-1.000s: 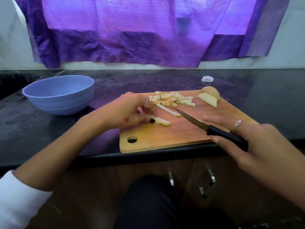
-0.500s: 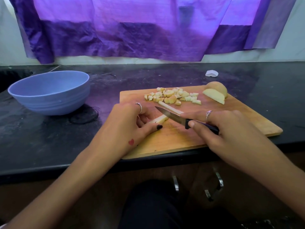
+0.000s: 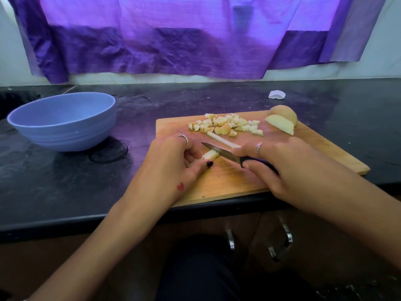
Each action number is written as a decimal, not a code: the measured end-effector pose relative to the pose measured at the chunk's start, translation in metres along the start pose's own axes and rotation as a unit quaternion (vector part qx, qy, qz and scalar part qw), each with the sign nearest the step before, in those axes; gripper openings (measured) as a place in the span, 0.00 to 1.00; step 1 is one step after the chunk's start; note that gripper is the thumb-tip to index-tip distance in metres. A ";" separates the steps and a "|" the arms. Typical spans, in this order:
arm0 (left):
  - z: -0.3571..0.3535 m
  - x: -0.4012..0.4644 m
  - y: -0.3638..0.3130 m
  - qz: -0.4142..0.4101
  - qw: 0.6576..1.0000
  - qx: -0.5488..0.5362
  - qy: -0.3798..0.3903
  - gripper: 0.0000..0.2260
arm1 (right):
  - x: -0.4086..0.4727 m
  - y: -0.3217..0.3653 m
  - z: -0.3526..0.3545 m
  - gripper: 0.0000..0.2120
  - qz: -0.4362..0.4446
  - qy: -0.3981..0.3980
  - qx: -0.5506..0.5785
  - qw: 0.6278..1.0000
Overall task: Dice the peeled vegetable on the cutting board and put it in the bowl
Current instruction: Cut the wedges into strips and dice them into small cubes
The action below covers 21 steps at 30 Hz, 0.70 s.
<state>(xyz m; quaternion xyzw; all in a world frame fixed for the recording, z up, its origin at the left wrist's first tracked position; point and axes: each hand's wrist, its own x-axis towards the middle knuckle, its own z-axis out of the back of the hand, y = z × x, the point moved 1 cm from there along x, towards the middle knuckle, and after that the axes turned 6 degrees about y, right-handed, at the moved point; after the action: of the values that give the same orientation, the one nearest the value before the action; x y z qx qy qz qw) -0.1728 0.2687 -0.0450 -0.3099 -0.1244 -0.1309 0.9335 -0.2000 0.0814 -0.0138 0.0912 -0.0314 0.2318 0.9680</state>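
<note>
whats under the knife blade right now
The knife crosses a vegetable strip held by the left hand. That hand covers the strip's other end.

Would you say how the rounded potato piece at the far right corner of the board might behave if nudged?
The rounded potato piece looks domed, so it may rock or roll. Its peeled surface probably makes it slippery. It sits near the cutting board edge, so it could slide off.

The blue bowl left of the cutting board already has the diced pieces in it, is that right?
Not right. In the head view the blue bowl looks empty; the diced pieces lie in a pile on the cutting board, which the bowl sits left of.
</note>
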 end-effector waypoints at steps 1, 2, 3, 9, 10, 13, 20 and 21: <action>0.001 0.001 0.000 0.004 1.000 0.002 0.005 0.06 | -0.007 -0.002 0.001 0.16 -0.003 0.009 -0.002 1.000; 0.001 0.002 0.001 0.006 1.000 0.005 0.009 0.07 | -0.014 -0.003 0.002 0.17 -0.006 0.015 -0.006 1.000; 0.001 0.002 0.001 0.008 1.000 0.006 0.012 0.08 | -0.019 -0.004 0.002 0.18 -0.012 0.012 -0.010 1.000; 0.000 -0.001 0.000 -0.001 0.999 -0.029 0.012 0.06 | -0.014 -0.004 -0.008 0.21 -0.037 -0.041 0.027 0.998; 0.000 -0.002 0.000 -0.001 0.999 -0.036 0.011 0.06 | -0.012 -0.001 -0.010 0.22 -0.031 -0.035 0.030 0.998; -0.001 -0.002 0.002 0.003 0.999 -0.036 0.006 0.05 | -0.005 0.000 -0.011 0.23 -0.027 -0.040 0.005 0.999; 0.001 0.002 -0.001 0.028 0.999 -0.009 0.015 0.06 | 0.019 0.009 -0.005 0.16 0.009 0.002 -0.038 0.999; 0.001 0.002 -0.001 0.029 0.999 -0.005 0.012 0.06 | 0.018 0.008 -0.007 0.16 0.014 0.001 -0.043 0.999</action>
<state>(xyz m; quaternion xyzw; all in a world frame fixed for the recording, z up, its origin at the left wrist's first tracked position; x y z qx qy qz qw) -0.1712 0.2683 -0.0434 -0.3166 -0.1037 -0.1076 0.9367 -0.1872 0.0978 -0.0175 0.0493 -0.0419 0.2441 0.9676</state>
